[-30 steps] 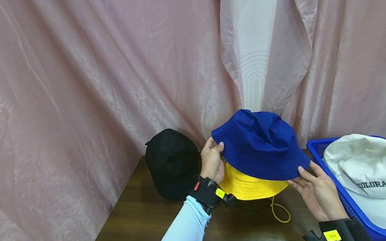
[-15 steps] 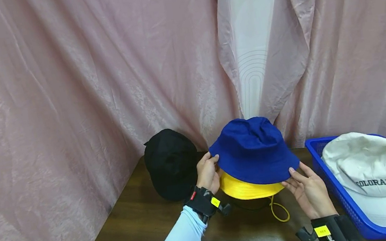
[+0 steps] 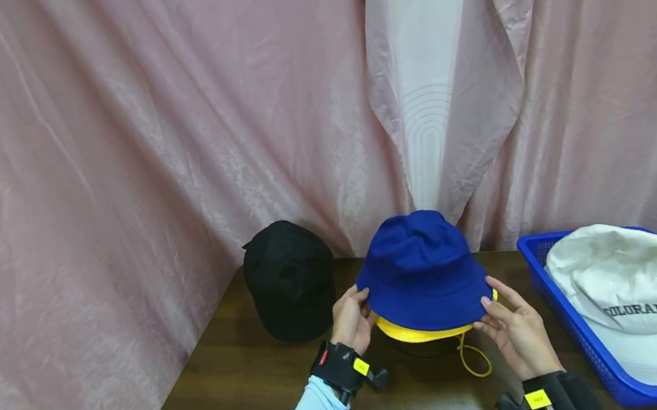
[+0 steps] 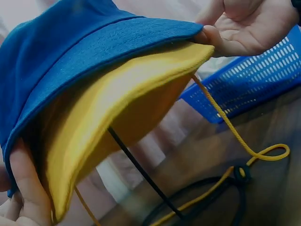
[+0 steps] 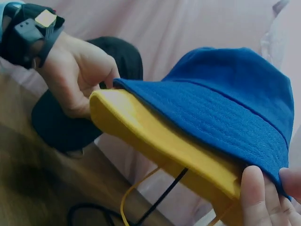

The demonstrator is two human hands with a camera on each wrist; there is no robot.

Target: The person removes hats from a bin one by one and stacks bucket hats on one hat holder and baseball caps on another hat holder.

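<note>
- The blue bucket hat [image 3: 423,269] sits nested over the yellow hat [image 3: 410,331], so only a yellow brim edge shows beneath it; holding both brims at opposite sides seems to keep the two lined up as a stack just above the counter [image 3: 248,396].
- The left hand [image 3: 351,318] has its grip closed on the brim's left edge, thumb on the blue cloth and fingers curled under the yellow brim, wrist low over the counter.
- The right hand [image 3: 515,333] pinches the opposite edge, fingertips [image 5: 256,188] on the blue brim with the yellow one beneath, palm turned inward.
- Yellow and black cords [image 4: 235,165] hang from between the grips and trail on the wood.
- A black cap [image 3: 290,279] lies just beyond the left grip; outside the right grip, a blue basket [image 3: 558,320] carries a white cap [image 3: 639,292] lettered COLORADO.
</note>
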